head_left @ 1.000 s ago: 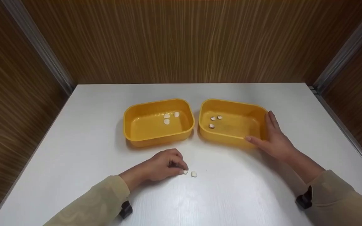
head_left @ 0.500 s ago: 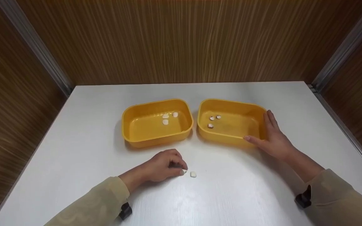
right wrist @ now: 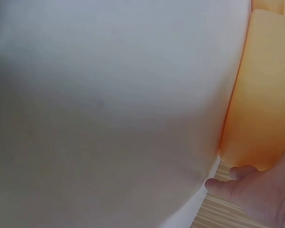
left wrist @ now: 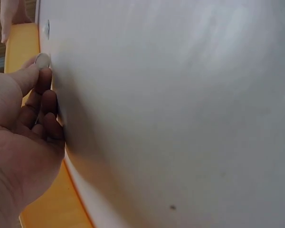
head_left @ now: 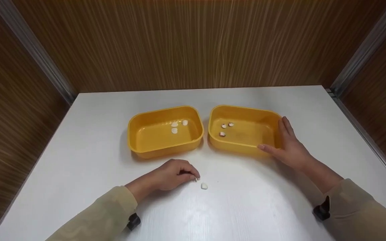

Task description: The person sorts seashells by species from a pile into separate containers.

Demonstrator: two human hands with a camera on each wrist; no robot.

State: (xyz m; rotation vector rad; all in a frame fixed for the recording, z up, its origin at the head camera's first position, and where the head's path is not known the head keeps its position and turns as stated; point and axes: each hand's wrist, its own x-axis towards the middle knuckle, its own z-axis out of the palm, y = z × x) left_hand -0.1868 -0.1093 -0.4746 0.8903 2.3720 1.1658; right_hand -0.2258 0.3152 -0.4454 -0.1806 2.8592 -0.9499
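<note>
My left hand is low over the table, pinching a small whitish piece between thumb and fingertips. In the left wrist view the pale round piece shows at the thumb tip. Just right of these fingertips a loose white piece lies on the table. My right hand rests against the right end of the right yellow bin, fingers straight along its side and thumb on the front rim. Inside that bin are three small white pieces with dark edges. The left yellow bin contains three plain white pieces.
Both bins stand side by side on a white table, a narrow gap between them. A wood-grain panel rises behind the table, with further panels at left and right.
The left fingertips have shifted slightly up, away from the loose white piece, with the pinched piece between them. My right hand keeps its place on the bin. The whole view has drifted a little.
</note>
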